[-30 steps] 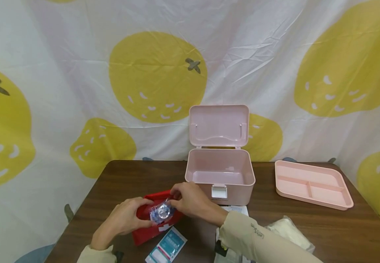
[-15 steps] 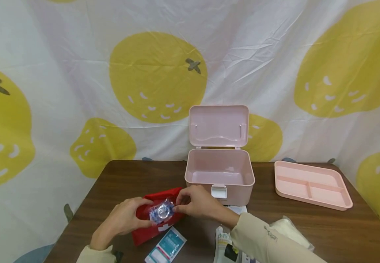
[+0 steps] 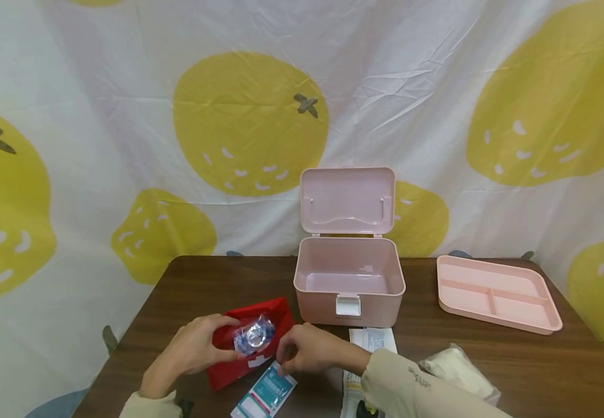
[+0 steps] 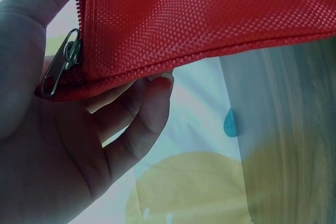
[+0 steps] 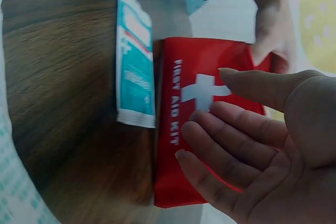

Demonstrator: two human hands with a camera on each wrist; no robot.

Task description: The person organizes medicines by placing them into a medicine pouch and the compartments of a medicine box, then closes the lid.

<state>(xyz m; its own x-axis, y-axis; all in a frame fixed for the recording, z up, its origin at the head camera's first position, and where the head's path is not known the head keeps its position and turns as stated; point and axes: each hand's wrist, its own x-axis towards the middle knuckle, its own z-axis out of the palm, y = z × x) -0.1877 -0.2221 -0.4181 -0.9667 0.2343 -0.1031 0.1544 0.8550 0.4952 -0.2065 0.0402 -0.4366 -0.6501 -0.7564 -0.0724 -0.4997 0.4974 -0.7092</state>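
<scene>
A fruit-print cloth [image 3: 385,87] hangs behind a dark table [image 3: 542,371]. The left hand [image 3: 192,347] grips the edge of the red pouch [image 3: 229,374], a clear-wrapped item [image 3: 256,335] in its mouth. The right hand [image 3: 309,348], fingers loosely bent around nothing, is near the teal packet [image 3: 269,388]. Beyond stands the open pink box [image 3: 372,312]; a divided tray [image 3: 521,280] lies to its right.

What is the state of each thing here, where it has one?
Red pouch: open, held by left hand
Wrapped item: in the pouch's opening
Pink box: open
Pink tray: flat, outside the box
Teal packet: lying flat
White bundle: bagged
Right hand: holding nothing
</scene>
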